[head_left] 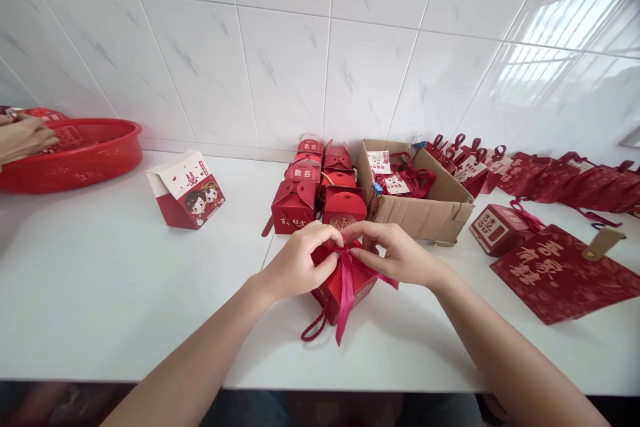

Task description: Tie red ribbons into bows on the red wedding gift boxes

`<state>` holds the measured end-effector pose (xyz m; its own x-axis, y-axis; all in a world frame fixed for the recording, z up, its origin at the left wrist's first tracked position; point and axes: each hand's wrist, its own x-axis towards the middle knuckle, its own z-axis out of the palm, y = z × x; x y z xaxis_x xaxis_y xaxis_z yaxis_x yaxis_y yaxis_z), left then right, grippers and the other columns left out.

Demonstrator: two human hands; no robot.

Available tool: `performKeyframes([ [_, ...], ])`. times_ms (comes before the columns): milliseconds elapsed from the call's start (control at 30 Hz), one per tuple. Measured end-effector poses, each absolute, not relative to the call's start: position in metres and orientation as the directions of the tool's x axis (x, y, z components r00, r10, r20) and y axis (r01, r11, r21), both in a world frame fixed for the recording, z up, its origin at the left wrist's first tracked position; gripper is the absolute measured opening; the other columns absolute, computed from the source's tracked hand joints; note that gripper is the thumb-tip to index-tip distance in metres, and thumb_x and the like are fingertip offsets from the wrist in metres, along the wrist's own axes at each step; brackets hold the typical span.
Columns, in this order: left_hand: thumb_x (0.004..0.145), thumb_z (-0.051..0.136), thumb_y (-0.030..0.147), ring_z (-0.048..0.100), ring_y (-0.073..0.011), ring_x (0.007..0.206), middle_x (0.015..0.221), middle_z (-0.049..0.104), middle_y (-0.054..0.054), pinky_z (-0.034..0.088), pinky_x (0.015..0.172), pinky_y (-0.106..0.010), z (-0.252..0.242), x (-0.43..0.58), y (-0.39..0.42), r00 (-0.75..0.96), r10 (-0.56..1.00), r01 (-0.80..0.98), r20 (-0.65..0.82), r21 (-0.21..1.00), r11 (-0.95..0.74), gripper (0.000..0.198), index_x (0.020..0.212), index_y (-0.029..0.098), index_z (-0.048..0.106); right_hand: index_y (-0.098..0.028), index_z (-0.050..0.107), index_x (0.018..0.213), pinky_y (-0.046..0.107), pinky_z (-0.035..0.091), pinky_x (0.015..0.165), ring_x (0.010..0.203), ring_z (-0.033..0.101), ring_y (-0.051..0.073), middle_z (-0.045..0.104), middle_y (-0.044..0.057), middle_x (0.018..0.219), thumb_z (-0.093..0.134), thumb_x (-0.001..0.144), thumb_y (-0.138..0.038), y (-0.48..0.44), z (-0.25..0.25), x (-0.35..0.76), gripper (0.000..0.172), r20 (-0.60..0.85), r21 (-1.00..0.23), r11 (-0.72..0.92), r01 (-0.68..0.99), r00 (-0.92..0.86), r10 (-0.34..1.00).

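Observation:
A red gift box (330, 300) sits on the white table in front of me, with a dark red cord loop (315, 330) hanging from its left side. Across its top runs a magenta ribbon (347, 293), its tails falling over the front and to the right. My left hand (305, 257) pinches the ribbon at the knot from the left. From the right, my right hand (395, 253) also has its thumb and forefinger closed on the ribbon. Fingertips of both hands nearly meet above the box, and they partly hide the knot.
Several red boxes (295, 197) stand in rows behind my hands, beside a cardboard box (420, 217) holding ribbons and tags. A white-and-red box (187, 193) stands left. Another person's hand (25, 137) is over a red basin (95, 153). Red bags (530, 177) and a flat red bag (555, 277) lie right.

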<state>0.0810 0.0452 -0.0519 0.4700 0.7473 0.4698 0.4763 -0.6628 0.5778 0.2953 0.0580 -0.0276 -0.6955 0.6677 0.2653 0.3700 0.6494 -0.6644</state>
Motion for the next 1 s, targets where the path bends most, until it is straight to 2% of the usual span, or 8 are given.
performKeyframes([
  [200,0.08,0.052,0.011,0.057,-0.0125,0.08,0.085,0.062,-0.001,0.047,0.074,-0.025,-0.054,0.084,0.042,0.51,0.705,0.391,0.492,0.598,-0.7,0.015,0.09,0.018,0.06,-0.019,0.06,0.1,0.021,0.046,0.058,0.062,0.053,0.008,0.064,0.002,0.088,0.056,0.089,-0.028,0.053,-0.033,0.303,0.015,0.266,-0.739,0.599,0.307,-0.685,0.679],
  [333,0.081,0.052,0.013,0.057,-0.0128,0.076,0.084,0.06,-0.001,0.047,0.072,-0.026,-0.052,0.087,0.039,0.547,0.716,0.363,0.434,0.648,-0.67,0.012,0.088,0.018,0.058,-0.018,0.057,0.103,0.021,0.047,0.057,0.064,0.053,0.008,0.062,0.004,0.091,0.057,0.089,-0.03,0.055,-0.028,0.308,0.018,0.182,-0.813,0.51,0.28,-0.709,0.681],
  [433,0.079,0.052,0.012,0.055,-0.0123,0.072,0.082,0.059,-0.002,0.046,0.069,-0.026,-0.05,0.089,0.038,0.566,0.722,0.34,0.397,0.685,-0.644,0.009,0.085,0.018,0.056,-0.017,0.057,0.103,0.022,0.048,0.058,0.064,0.053,0.008,0.062,0.003,0.09,0.055,0.09,-0.029,0.059,-0.019,0.309,0.018,0.108,-0.834,0.481,0.271,-0.774,0.624],
  [533,0.078,0.053,0.013,0.054,-0.013,0.072,0.083,0.059,-0.002,0.046,0.069,-0.027,-0.05,0.088,0.038,0.584,0.726,0.321,0.363,0.718,-0.617,0.007,0.083,0.018,0.055,-0.016,0.06,0.096,0.024,0.051,0.066,0.072,0.058,0.011,0.064,0.003,0.088,0.056,0.089,-0.027,0.065,-0.008,0.308,0.014,0.082,-0.812,0.521,0.264,-0.832,0.549],
  [667,0.077,0.054,0.013,0.054,-0.0133,0.074,0.083,0.059,-0.002,0.046,0.071,-0.027,-0.049,0.086,0.039,0.596,0.726,0.302,0.342,0.743,-0.597,0.008,0.084,0.017,0.057,-0.016,0.065,0.095,0.025,0.05,0.072,0.079,0.062,0.012,0.067,0.004,0.089,0.058,0.088,-0.021,0.072,0.003,0.306,0.012,0.077,-0.721,0.636,0.275,-0.88,0.468],
  [767,0.076,0.054,0.012,0.052,-0.0128,0.072,0.08,0.058,-0.002,0.045,0.069,-0.027,-0.049,0.085,0.039,0.601,0.725,0.277,0.337,0.763,-0.584,0.009,0.083,0.017,0.058,-0.016,0.07,0.096,0.023,0.049,0.071,0.077,0.061,0.012,0.066,0.003,0.087,0.059,0.088,-0.021,0.075,0.007,0.306,0.015,0.082,-0.675,0.695,0.249,-0.91,0.406],
  [1000,0.079,0.054,0.011,0.052,-0.0119,0.068,0.075,0.058,-0.001,0.044,0.065,-0.026,-0.051,0.088,0.041,0.576,0.762,0.237,0.297,0.831,-0.503,0.007,0.08,0.016,0.059,-0.021,0.072,0.106,0.019,0.045,0.061,0.067,0.056,0.008,0.06,0.002,0.082,0.054,0.089,-0.014,0.077,0.005,0.314,0.026,0.068,-0.653,0.718,0.242,-0.925,0.374],
])
